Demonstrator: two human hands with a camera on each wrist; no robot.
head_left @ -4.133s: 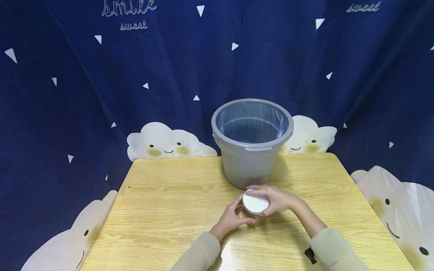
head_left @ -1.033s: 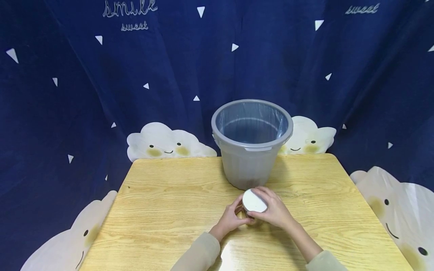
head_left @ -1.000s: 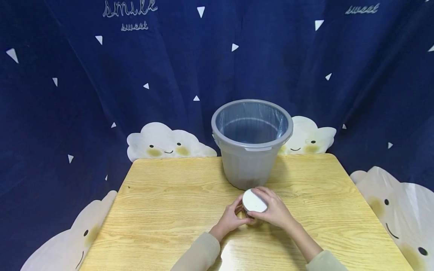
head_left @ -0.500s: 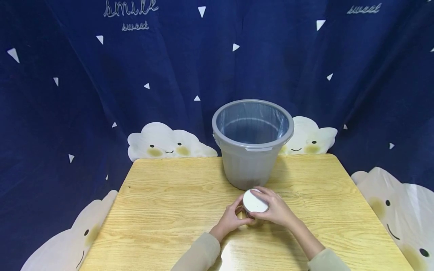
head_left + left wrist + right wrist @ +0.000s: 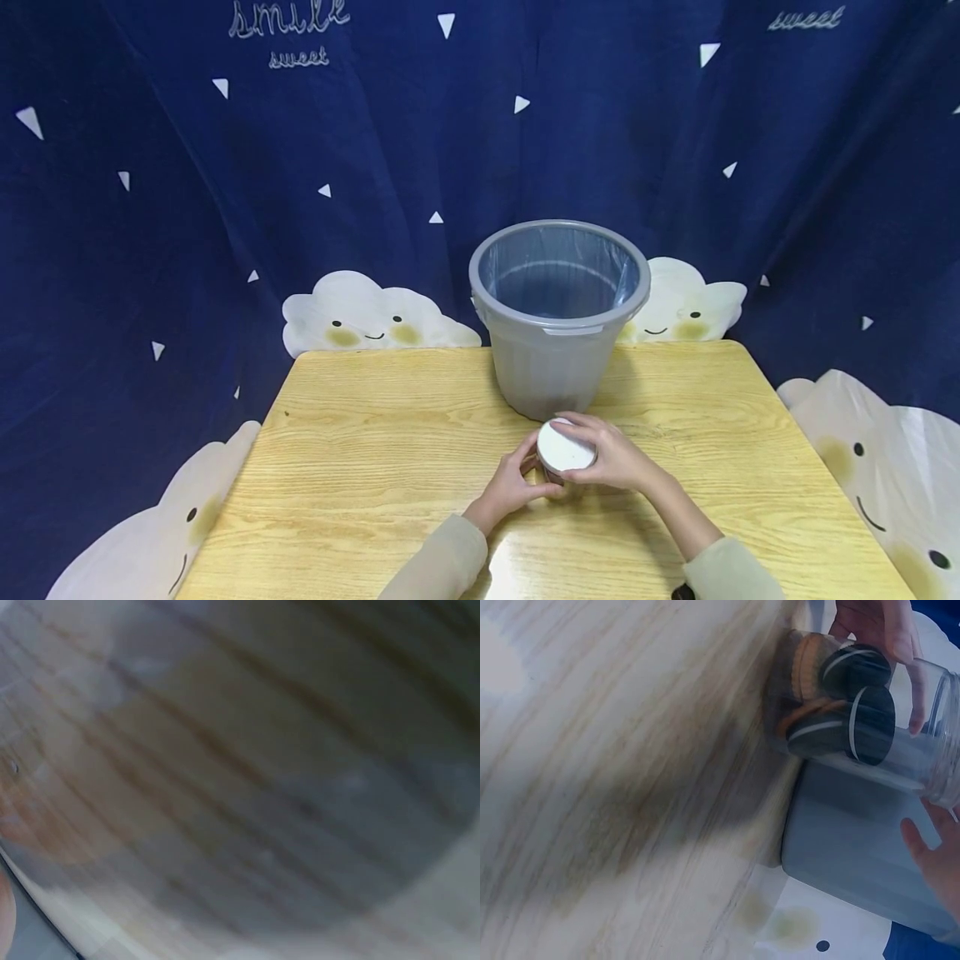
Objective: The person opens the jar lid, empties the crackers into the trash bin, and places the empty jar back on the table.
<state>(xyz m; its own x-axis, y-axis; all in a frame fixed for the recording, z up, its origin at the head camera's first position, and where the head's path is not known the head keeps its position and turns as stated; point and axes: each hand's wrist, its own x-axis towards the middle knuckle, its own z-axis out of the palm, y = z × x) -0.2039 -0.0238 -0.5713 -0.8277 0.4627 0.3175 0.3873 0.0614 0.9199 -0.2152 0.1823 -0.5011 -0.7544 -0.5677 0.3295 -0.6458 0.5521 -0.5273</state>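
Observation:
A clear jar (image 5: 840,712) stands on the table under a round white lid (image 5: 564,447). Inside it, dark sandwich cookies (image 5: 872,724) and orange-edged cookies (image 5: 807,667) show in the right wrist view. My left hand (image 5: 510,486) wraps the side of the jar, thumb at the near side and fingers behind. From the right, my right hand (image 5: 611,454) grips the lid by its edge, fingers at the far side and thumb at the near side. In the head view the hands and lid hide most of the jar body.
A grey bucket (image 5: 551,358) with a thin liner stands just behind the jar. The wooden table (image 5: 375,433) ends at a dark blue curtain (image 5: 390,150) printed with clouds and triangles. A small black object (image 5: 682,592) shows by the right cuff.
My right hand has turned on the lid, its forearm swinging out to the right over the last second. My left hand has kept its place on the jar.

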